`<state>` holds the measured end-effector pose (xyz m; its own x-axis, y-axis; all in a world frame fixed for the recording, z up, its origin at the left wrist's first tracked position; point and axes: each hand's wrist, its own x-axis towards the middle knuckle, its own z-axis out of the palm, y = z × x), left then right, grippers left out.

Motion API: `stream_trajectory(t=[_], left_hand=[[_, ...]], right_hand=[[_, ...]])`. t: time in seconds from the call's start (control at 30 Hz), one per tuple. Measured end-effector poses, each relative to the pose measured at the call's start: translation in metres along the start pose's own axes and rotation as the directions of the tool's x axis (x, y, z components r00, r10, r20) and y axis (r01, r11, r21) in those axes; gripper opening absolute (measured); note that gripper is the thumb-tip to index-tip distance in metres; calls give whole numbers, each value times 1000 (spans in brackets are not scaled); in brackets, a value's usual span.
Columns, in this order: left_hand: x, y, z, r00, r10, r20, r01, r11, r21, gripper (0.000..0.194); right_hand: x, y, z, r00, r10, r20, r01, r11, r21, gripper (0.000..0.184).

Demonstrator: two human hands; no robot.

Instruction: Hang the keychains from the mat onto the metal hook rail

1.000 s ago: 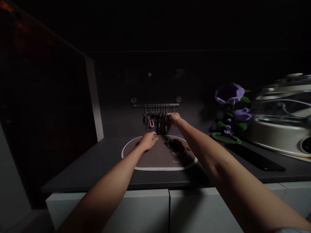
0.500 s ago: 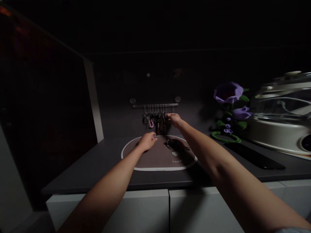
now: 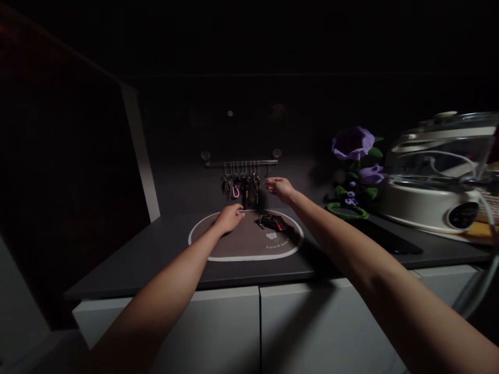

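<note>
Several keys (image 3: 251,189) and key rings hang in a row from hooks on a clear rail (image 3: 241,163) fixed to the dark wall. Among them is a pink loop (image 3: 235,191). My right hand (image 3: 279,188) is raised just right of the hanging keys, apart from them, its fingers extended and holding nothing that I can see. Over the left part of a brown oval mat (image 3: 241,246) with a white border, my left hand (image 3: 230,217) hovers or rests with its fingers loosely apart. A dark bunch of keys (image 3: 275,222) with a bit of red lies on the mat, right of my left hand.
Purple artificial flowers (image 3: 353,144) with a green ring base stand to the right. Before them lies a flat black slab (image 3: 385,236). A cream appliance (image 3: 421,205) with a clear cover stands at the far right. White cabinet fronts (image 3: 226,327) run below the dark countertop (image 3: 128,254).
My right hand has drawn off the rightmost hanging keys, and a gap now shows between them. The view has shifted slightly to the right. My left hand stays over the mat.
</note>
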<state>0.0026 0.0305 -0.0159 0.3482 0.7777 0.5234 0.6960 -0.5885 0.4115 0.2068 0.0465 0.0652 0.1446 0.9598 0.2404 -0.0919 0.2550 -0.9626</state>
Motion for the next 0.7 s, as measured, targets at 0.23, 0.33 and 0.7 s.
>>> stream_trajectory(t=[0.23, 0.33, 0.7], left_hand=[[-5, 16, -1, 998, -56, -25, 54, 995, -88, 29], [-2, 28, -3, 999, -35, -2, 35, 997, -64, 30], [18, 65, 13, 981, 170, 92, -178, 980, 89, 23]], right_hand=[[-34, 18, -5, 998, -50, -24, 49, 999, -18, 6], [-45, 31, -9, 996, -84, -27, 81, 994, -75, 9], [-42, 61, -40, 960, -265, 84, 273, 839, -470, 19]])
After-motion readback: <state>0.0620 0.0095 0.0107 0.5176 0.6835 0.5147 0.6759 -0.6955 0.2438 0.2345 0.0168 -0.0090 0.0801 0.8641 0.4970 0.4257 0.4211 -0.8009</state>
